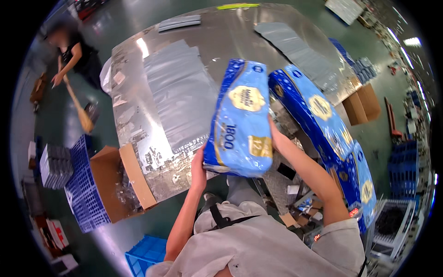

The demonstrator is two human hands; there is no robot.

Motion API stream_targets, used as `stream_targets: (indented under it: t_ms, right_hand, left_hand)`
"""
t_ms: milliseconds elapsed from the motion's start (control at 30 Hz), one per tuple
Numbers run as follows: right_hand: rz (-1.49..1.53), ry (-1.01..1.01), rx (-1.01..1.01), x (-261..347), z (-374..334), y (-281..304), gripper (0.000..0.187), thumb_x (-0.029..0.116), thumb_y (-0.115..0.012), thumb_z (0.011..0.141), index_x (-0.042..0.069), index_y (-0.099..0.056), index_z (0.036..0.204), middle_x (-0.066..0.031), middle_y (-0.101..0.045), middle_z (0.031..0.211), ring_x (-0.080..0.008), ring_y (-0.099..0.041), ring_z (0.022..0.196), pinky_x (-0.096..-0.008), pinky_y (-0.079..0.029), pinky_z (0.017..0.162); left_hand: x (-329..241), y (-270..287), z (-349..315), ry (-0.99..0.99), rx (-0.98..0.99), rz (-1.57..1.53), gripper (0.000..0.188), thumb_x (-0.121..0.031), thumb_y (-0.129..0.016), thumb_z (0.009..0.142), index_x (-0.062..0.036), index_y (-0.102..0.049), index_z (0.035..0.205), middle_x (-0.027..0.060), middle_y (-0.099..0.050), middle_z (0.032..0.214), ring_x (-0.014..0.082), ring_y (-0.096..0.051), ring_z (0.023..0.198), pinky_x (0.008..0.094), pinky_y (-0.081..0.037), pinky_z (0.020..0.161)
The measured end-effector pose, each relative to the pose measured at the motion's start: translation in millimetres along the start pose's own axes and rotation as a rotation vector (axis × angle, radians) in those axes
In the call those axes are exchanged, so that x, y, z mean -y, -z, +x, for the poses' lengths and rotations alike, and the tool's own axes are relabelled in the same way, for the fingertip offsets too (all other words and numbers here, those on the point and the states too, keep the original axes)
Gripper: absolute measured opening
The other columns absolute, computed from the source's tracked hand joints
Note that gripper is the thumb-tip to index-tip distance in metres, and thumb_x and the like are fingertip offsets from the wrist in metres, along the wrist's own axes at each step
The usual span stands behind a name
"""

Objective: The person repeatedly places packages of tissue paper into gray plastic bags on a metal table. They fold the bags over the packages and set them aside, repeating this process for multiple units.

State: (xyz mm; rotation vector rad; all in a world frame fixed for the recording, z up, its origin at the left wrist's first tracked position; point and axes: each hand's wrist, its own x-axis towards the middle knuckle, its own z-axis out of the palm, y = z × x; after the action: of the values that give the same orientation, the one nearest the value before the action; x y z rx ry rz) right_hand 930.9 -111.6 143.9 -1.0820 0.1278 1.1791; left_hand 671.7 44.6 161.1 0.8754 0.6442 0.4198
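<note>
Between my two hands is a long blue plastic-wrapped pack (242, 120), probably of paper tissue, held tilted above the near edge of the metal table. My left hand (199, 167) grips its lower left side. Against its right side my right hand (276, 134) is closed, the fingers partly hidden behind the wrapping. More packs of the same kind, such as a blue pack (318, 108), lie end to end along the right. Grey plastic mailing bags (180, 92) are spread flat on the table beside the held pack.
The metal table (131, 85) also bears a grey bag stack (295, 48) at far right and folded grey bags (180, 22) at the back. An open cardboard box (136, 175) stands left, by a blue crate (87, 184). A person (76, 55) holds a broom (83, 115).
</note>
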Motion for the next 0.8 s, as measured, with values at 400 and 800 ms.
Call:
stream_targets:
  t_ms: [400,800]
  right_hand:
    - [0.043,0.452,-0.069,-30,-29,-53,0.069,0.028,-0.065,0.073,0.0,-0.037,0.129,-0.0158,-0.055,0.113,-0.022,-0.058,0.099,-0.0351,-0.049,0.081]
    - [-0.118,0.604,-0.262,-163,-152,-51,0.071,0.015,-0.064,0.076,0.001,-0.03,0.138,-0.0132,-0.048,0.125,-0.0235,-0.052,0.107,-0.0325,-0.044,0.09]
  left_hand:
    - [-31,35,15,0.175,0.274,-0.1,0.054,-0.049,-0.039,0.093,-0.0061,-0.046,0.126,0.0071,-0.054,0.124,0.0212,-0.049,0.115,0.0387,-0.035,0.101]
    - [9,56,-53,0.627,0.304,-0.102,0.074,-0.066,-0.033,0.087,-0.0039,-0.048,0.126,0.0113,-0.057,0.116,0.0178,-0.059,0.093,0.0298,-0.05,0.081]
